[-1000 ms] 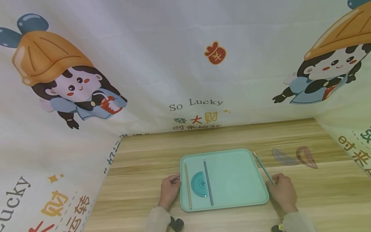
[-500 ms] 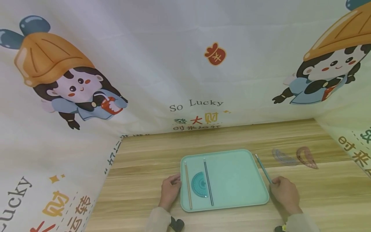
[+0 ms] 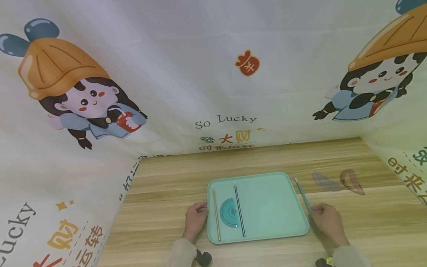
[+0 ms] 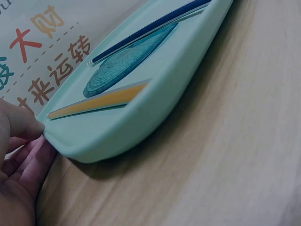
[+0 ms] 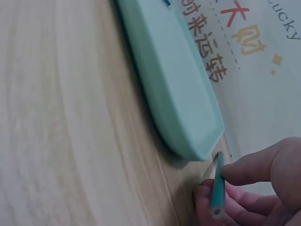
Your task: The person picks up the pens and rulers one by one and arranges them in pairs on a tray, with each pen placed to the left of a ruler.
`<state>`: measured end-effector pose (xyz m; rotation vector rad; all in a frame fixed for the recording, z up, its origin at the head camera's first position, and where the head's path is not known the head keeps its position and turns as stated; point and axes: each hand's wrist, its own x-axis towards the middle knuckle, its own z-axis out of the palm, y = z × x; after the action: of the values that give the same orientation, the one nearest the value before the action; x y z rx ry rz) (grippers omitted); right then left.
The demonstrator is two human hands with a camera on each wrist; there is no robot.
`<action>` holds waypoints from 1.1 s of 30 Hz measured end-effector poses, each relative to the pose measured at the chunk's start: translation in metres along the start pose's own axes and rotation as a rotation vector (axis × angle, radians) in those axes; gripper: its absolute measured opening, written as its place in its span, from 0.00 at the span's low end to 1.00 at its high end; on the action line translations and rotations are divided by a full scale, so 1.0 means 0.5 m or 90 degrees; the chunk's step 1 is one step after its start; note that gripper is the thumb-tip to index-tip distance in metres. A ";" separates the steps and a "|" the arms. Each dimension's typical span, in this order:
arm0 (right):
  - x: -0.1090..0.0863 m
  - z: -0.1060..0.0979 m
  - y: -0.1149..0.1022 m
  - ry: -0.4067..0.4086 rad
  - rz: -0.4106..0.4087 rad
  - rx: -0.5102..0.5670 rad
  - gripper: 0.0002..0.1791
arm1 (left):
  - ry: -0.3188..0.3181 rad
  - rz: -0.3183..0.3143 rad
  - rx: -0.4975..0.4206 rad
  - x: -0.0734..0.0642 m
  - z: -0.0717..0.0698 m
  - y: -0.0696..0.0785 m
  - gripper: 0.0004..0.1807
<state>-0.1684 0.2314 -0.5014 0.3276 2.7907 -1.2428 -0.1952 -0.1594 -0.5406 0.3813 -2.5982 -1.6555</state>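
Note:
A mint-green tray (image 3: 267, 207) lies on the table. My left hand (image 3: 196, 218) holds its left edge; in the left wrist view the thumb is at the rim and the fingers are against the outer side. On the tray's left part lie a yellow pencil (image 3: 216, 213), a teal protractor (image 3: 228, 213) and a dark blue pencil (image 3: 239, 209). Just right of the tray, my right hand (image 3: 329, 222) pinches a green pencil (image 3: 303, 193) between thumb and fingers. The right wrist view shows one end of this green pencil (image 5: 217, 193) towards the camera.
A clear protractor (image 3: 325, 181) and a pinkish protractor (image 3: 352, 181) lie on the wooden table (image 3: 160, 185), to the right behind the right hand. Printed cloth (image 3: 173, 85) stands behind the table and on both sides.
My right hand has shifted slightly to the right and towards me, with the green pencil's far end moving the same way. The left hand and tray stay about where they were.

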 end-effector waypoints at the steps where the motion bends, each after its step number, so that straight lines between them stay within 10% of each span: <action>1: 0.000 0.000 -0.001 -0.006 0.002 0.010 0.19 | 0.000 0.000 0.000 0.000 0.000 0.000 0.19; 33: -0.002 -0.001 0.018 -0.155 0.083 0.275 0.29 | 0.001 -0.007 -0.008 -0.004 -0.002 0.002 0.19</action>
<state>-0.1656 0.2372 -0.5075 0.3466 2.2470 -1.7153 -0.1935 -0.1596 -0.5388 0.3967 -2.5889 -1.6736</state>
